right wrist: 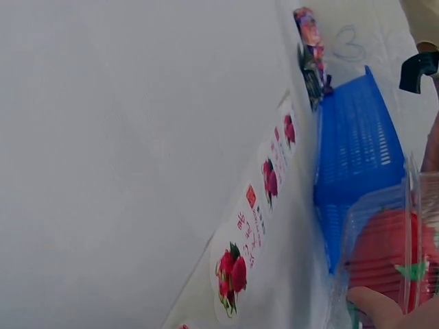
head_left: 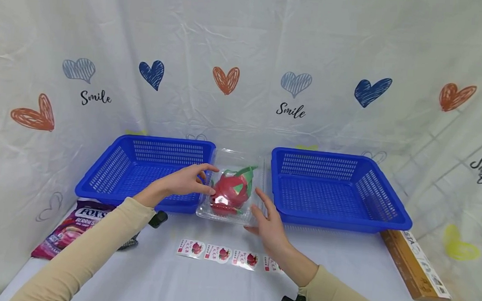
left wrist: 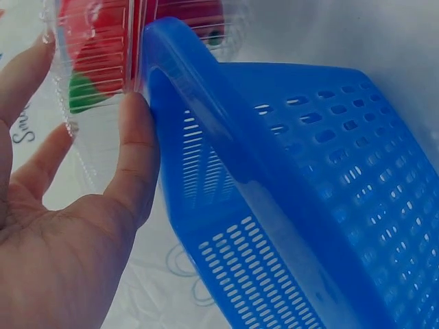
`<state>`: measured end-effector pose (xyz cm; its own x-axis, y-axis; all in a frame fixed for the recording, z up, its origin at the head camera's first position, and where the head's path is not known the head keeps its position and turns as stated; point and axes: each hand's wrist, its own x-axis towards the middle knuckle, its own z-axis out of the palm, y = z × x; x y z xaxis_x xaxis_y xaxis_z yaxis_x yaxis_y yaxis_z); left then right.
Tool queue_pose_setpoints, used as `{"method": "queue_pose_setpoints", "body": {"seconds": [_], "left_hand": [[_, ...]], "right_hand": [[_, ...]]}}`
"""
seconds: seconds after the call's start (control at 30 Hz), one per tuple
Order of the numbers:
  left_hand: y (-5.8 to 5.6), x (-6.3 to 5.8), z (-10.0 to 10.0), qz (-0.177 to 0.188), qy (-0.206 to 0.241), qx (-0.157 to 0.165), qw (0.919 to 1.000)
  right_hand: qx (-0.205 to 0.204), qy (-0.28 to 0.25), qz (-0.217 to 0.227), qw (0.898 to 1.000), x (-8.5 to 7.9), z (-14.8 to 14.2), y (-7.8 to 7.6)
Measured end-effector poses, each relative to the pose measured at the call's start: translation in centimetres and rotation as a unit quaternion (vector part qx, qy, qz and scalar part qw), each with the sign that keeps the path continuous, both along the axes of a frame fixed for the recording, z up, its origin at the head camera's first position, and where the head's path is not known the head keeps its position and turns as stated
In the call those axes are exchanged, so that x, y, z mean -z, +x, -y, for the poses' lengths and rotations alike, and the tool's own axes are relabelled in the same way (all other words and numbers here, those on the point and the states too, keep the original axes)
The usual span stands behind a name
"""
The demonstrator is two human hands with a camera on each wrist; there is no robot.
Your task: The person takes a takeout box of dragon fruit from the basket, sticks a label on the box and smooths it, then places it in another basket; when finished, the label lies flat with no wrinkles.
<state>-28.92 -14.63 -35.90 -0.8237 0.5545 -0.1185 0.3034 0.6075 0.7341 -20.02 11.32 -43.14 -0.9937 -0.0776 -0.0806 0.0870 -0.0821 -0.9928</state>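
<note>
A clear plastic clamshell box (head_left: 230, 216) with a red dragon fruit (head_left: 231, 191) with green tips inside is held between both hands, in the gap between two blue baskets. My left hand (head_left: 184, 180) grips the box's left side, its thumb at the rim seam and other fingers spread over the lid side. My right hand (head_left: 271, 225) holds the right front corner; in the right wrist view its thumb (right wrist: 374, 305) lies against the lower half. On the white table in front of the box lies a row of dragon fruit stickers (head_left: 218, 254), the rightmost partly hidden by my right hand.
A blue basket (head_left: 147, 138) stands left of the box, close to my left hand, and another blue basket (head_left: 314, 153) right of it. A purple candy bag (head_left: 72, 227) lies at left, partly behind my sleeve. A brown carton (head_left: 417, 270) lies at right.
</note>
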Motion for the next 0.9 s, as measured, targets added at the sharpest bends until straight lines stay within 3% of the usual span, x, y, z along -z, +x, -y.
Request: {"method": "queue_pose_setpoints", "body": {"seconds": [0.23,0.6,0.9], "left_hand": [[-0.5,0.1,0.1,0.014,0.001,0.008,0.9999],[-1.5,1.0,1.1,0.036,0.046,-0.015,0.9982],[-1.7,1.5,1.4,0.034,0.040,-0.013,0.9985]], "right_hand": [[0.021,-0.033,0.011,0.999,0.5,0.1,0.1],[0.016,-0.028,0.012,0.999,0.3,-0.6,0.8],[0.023,0.021,0.023,0.999,1.1,-2.0,1.4]]}}
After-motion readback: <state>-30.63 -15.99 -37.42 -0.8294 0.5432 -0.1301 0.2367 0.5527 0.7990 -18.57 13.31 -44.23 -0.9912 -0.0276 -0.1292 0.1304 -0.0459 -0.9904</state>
